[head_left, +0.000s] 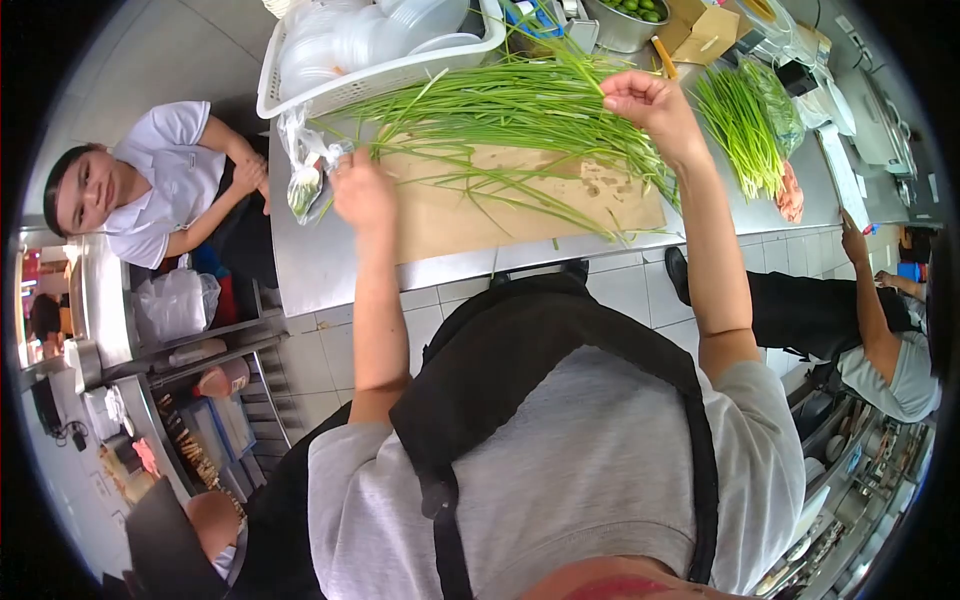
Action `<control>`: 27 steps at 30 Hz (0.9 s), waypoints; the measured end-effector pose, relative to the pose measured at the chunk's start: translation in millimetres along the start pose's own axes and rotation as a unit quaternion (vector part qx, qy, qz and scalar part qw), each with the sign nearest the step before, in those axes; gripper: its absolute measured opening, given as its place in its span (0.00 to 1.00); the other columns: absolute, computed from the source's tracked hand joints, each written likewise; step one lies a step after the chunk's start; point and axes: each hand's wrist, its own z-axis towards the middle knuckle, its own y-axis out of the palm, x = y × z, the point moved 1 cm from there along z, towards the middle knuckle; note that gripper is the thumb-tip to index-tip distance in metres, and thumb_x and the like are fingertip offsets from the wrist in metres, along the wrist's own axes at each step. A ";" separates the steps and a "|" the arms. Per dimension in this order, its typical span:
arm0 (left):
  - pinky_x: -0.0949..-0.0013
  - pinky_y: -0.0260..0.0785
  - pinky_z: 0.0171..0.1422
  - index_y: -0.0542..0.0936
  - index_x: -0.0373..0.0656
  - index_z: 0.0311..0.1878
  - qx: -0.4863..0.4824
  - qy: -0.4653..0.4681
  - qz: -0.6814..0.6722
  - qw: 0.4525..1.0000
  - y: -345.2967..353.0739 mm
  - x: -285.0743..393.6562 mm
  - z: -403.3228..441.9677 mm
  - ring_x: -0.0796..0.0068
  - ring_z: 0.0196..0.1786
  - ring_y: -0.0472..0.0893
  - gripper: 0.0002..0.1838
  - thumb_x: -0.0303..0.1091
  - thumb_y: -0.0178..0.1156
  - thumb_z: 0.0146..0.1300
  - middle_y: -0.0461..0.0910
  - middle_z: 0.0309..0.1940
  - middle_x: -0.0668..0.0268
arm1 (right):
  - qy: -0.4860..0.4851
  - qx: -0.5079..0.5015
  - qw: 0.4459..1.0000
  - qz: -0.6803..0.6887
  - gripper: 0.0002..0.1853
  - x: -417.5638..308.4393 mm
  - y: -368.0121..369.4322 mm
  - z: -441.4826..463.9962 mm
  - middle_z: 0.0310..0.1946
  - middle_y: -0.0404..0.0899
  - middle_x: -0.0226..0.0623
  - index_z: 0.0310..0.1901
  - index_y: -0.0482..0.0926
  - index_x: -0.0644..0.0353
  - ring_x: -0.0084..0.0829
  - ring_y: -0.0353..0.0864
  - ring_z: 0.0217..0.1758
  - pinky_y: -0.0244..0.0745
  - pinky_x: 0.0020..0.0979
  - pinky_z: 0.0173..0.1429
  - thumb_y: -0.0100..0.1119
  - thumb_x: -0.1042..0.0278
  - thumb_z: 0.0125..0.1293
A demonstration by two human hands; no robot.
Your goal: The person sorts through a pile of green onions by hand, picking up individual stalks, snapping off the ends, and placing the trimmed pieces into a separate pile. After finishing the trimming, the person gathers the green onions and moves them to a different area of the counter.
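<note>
long greens (500,95) are super bright green, the board (430,228) is kinda blotchy tan, basket (488,32) plain white, apron (520,335) solid black

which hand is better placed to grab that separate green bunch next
Probably the right hand: it is nearer the separate green bunch, though it already pinches green stalks. The left hand is farther off, near the plastic bag.

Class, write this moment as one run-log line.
right hand: pinching green stalks | left hand: at stalks' left end, beside clear bag | brown board: partly covered by stalks
</note>
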 end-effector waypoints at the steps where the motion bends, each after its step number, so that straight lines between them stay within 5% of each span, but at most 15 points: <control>1: 0.60 0.73 0.35 0.78 0.45 0.38 -0.001 0.002 0.000 1.000 0.2 -3.5 -1.4 0.58 0.38 0.77 0.11 0.27 0.55 0.50 0.78 0.38 0.60 | 0.001 0.002 1.000 0.000 0.09 6.1 1.6 -0.9 0.30 0.78 0.24 0.38 0.79 0.62 0.13 0.70 0.30 0.63 0.17 0.34 0.59 0.73 0.55; 3: 0.59 0.73 0.34 0.79 0.46 0.32 -0.031 -0.028 0.058 0.997 -2.0 -10.8 -4.8 0.58 0.37 0.77 0.06 0.29 0.55 0.49 0.78 0.33 0.63 | -0.012 0.030 0.974 -0.225 0.10 16.0 10.3 -1.1 0.30 0.79 0.29 0.40 0.79 0.62 0.19 0.73 0.30 0.68 0.22 0.36 0.60 0.74 0.54; 6: 0.59 0.72 0.33 0.79 0.45 0.30 -0.029 -0.030 0.055 0.998 -1.6 -18.8 -9.3 0.58 0.37 0.77 0.05 0.29 0.55 0.49 0.78 0.32 0.62 | -0.115 0.076 0.928 -0.347 0.11 20.7 34.4 -7.6 0.32 0.80 0.34 0.41 0.79 0.59 0.25 0.75 0.29 0.70 0.26 0.35 0.60 0.72 0.54; 10: 0.63 0.71 0.32 0.80 0.44 0.31 -0.053 -0.011 0.023 0.998 -12.0 -23.5 -8.2 0.60 0.32 0.78 0.06 0.30 0.56 0.48 0.79 0.29 0.61 | -0.133 -0.011 0.937 -0.324 0.11 17.6 71.2 -16.8 0.34 0.79 0.38 0.40 0.79 0.61 0.27 0.76 0.30 0.72 0.27 0.37 0.59 0.72 0.54; 12: 0.67 0.69 0.31 0.80 0.42 0.34 -0.181 -0.110 -0.237 0.948 -26.3 -17.0 -4.9 0.65 0.25 0.78 0.09 0.30 0.57 0.47 0.79 0.23 0.61 | -0.080 -0.067 0.963 -0.249 0.10 21.0 91.6 -18.1 0.33 0.79 0.36 0.40 0.78 0.61 0.26 0.76 0.30 0.72 0.27 0.38 0.58 0.71 0.56; 13: 0.67 0.69 0.31 0.80 0.42 0.34 -0.181 -0.109 -0.238 0.948 -27.2 -14.0 -4.3 0.65 0.25 0.78 0.09 0.30 0.57 0.47 0.79 0.23 0.61 | -0.025 -0.122 0.977 -0.173 0.09 24.7 102.2 -17.5 0.33 0.79 0.35 0.40 0.78 0.62 0.24 0.76 0.31 0.72 0.26 0.38 0.57 0.70 0.58; 15: 0.73 0.67 0.30 0.80 0.38 0.36 -0.209 -0.168 -0.454 0.850 -27.1 -6.7 -4.7 0.74 0.21 0.75 0.12 0.30 0.59 0.46 0.77 0.18 0.64 | -0.001 -0.170 0.982 -0.077 0.08 35.2 124.1 -14.0 0.32 0.79 0.32 0.39 0.77 0.63 0.22 0.76 0.31 0.72 0.25 0.38 0.56 0.70 0.59; 19: 0.77 0.66 0.30 0.79 0.35 0.35 -0.217 -0.118 -0.476 0.844 -52.8 43.4 -17.3 0.82 0.23 0.73 0.12 0.29 0.60 0.46 0.77 0.19 0.68 | 0.132 -0.173 0.972 0.086 0.07 2.4 148.7 -9.8 0.30 0.78 0.27 0.38 0.77 0.62 0.18 0.76 0.33 0.71 0.22 0.37 0.56 0.69 0.60; 22: 0.78 0.65 0.29 0.79 0.35 0.35 -0.263 -0.023 -0.435 0.861 -67.4 66.6 -26.5 0.85 0.25 0.72 0.10 0.31 0.59 0.51 0.78 0.23 0.70 | 0.088 -0.137 0.983 0.086 0.08 6.1 146.3 2.2 0.29 0.78 0.29 0.38 0.76 0.63 0.17 0.75 0.33 0.70 0.21 0.36 0.58 0.69 0.59; 24: 0.77 0.64 0.29 0.78 0.35 0.35 -0.241 -0.070 -0.638 0.728 -55.7 57.8 -23.8 0.84 0.26 0.72 0.10 0.34 0.58 0.57 0.78 0.24 0.70 | 0.061 -0.140 0.985 0.082 0.08 2.9 134.3 8.3 0.28 0.79 0.30 0.37 0.77 0.64 0.17 0.75 0.31 0.70 0.21 0.36 0.59 0.69 0.58; 27: 0.69 0.68 0.33 0.77 0.37 0.39 -0.166 -0.137 -0.466 0.859 -27.2 9.0 -8.6 0.74 0.28 0.76 0.12 0.37 0.58 0.58 0.79 0.25 0.66 | 0.011 -0.118 0.992 -0.030 0.08 -5.0 114.4 17.9 0.27 0.79 0.30 0.35 0.78 0.64 0.16 0.75 0.30 0.69 0.20 0.36 0.57 0.68 0.60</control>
